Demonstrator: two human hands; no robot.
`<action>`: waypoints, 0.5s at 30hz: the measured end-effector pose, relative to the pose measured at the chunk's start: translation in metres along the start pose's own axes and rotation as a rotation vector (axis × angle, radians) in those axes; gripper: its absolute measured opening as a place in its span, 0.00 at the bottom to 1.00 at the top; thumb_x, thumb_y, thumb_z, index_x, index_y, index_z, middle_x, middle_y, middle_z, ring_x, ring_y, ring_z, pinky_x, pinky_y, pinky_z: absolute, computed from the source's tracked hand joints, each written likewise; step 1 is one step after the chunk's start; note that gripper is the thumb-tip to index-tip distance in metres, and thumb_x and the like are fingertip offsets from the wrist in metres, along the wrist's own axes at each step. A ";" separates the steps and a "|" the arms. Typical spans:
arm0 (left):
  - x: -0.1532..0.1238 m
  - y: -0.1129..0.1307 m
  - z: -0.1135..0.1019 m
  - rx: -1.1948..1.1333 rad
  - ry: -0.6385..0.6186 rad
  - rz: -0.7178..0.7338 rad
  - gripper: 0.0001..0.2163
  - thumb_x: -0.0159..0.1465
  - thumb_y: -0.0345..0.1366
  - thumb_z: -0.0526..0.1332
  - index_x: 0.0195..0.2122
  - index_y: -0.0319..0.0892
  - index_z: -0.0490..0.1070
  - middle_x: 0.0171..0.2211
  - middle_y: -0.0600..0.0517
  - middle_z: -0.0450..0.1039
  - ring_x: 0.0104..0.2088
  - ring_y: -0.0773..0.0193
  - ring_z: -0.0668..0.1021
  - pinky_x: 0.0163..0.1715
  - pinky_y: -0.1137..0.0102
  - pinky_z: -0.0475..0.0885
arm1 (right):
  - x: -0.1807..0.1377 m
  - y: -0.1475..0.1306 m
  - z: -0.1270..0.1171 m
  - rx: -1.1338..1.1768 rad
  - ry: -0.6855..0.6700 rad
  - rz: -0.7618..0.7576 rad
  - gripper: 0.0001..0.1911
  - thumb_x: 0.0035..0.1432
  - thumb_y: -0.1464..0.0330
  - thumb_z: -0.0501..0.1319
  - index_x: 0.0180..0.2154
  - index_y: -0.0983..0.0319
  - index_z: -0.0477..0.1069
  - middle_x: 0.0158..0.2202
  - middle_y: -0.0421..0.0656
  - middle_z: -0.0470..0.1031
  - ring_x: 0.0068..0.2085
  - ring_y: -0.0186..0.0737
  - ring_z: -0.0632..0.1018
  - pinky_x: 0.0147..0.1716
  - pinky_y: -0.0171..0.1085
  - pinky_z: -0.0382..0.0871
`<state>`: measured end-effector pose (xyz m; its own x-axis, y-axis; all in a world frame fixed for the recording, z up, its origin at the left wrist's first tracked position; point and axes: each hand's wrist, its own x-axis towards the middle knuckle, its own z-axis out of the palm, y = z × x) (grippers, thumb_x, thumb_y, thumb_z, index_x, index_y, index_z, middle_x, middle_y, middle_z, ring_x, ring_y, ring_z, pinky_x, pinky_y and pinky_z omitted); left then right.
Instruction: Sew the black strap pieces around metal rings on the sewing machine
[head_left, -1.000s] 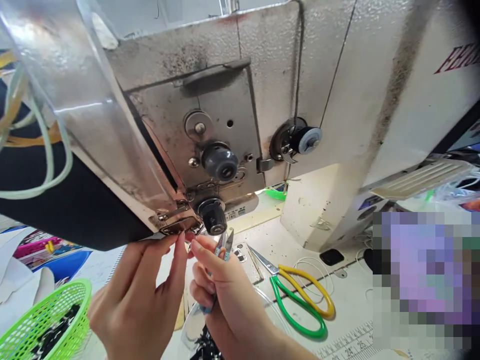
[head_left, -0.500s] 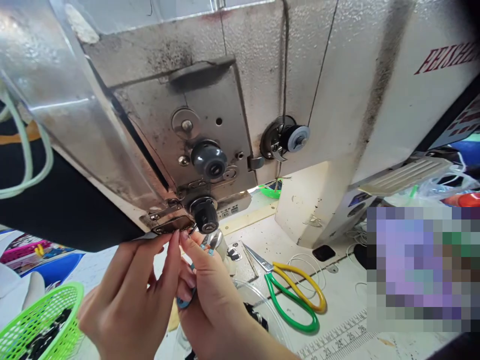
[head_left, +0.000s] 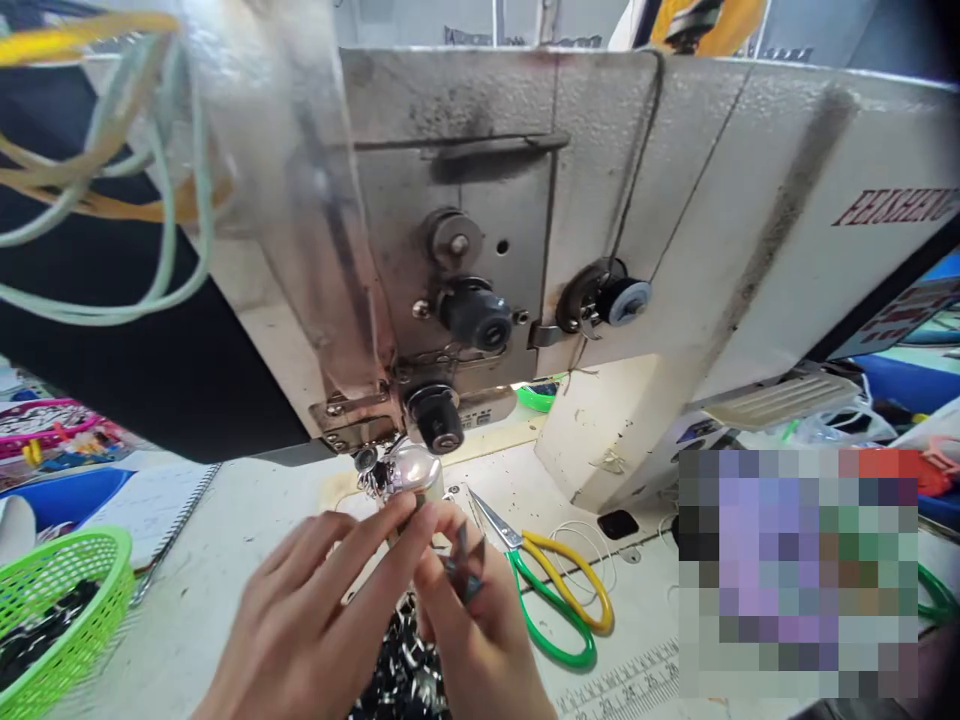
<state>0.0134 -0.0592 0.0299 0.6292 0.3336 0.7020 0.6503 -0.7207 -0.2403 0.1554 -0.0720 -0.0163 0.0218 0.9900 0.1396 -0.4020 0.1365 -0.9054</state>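
Observation:
My left hand [head_left: 322, 590] is just below and in front of the sewing machine head [head_left: 480, 200]. Its fingertips are pressed together on something small and dark that I cannot make out. Close beside it, my right hand [head_left: 480, 610] is curled around what look like small blue thread snips [head_left: 463, 575], with their blades pointing up; its fingers partly cover them. Behind the fingertips is the machine's needle area [head_left: 367, 462], next to a rounded shiny metal part [head_left: 415, 470]. Under both hands lies a heap of small black and silver pieces [head_left: 405, 665].
Scissors [head_left: 551, 590] with green and yellow handles lie right of my hands, above a printed ruler scale [head_left: 622, 690]. A green basket [head_left: 112, 560] of black pieces and a spiral notebook [head_left: 157, 510] are at left. Pale tubes [head_left: 161, 290] hang at upper left.
Both hands have come down and away from the needle area, now lower in front of it. The view has shifted, showing more of the table and the heap of pieces.

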 end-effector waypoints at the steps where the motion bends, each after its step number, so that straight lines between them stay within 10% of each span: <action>1: 0.000 0.002 0.002 -0.122 -0.040 -0.074 0.15 0.67 0.24 0.58 0.54 0.38 0.73 0.38 0.46 0.81 0.34 0.59 0.78 0.34 0.67 0.74 | 0.000 -0.001 -0.005 -0.047 0.007 -0.008 0.15 0.63 0.53 0.61 0.36 0.58 0.72 0.17 0.30 0.52 0.20 0.30 0.54 0.18 0.33 0.48; 15: 0.008 -0.002 0.025 -0.412 0.240 -0.767 0.05 0.61 0.28 0.66 0.31 0.44 0.80 0.16 0.62 0.52 0.16 0.72 0.58 0.15 0.73 0.55 | 0.038 -0.002 0.001 -0.307 0.051 -0.179 0.11 0.66 0.58 0.59 0.36 0.58 0.71 0.19 0.32 0.57 0.20 0.31 0.58 0.20 0.34 0.54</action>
<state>0.0279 -0.0400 0.0198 -0.0502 0.7099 0.7026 0.6212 -0.5286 0.5785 0.1561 -0.0343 -0.0092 0.1159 0.9489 0.2936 -0.0937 0.3047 -0.9478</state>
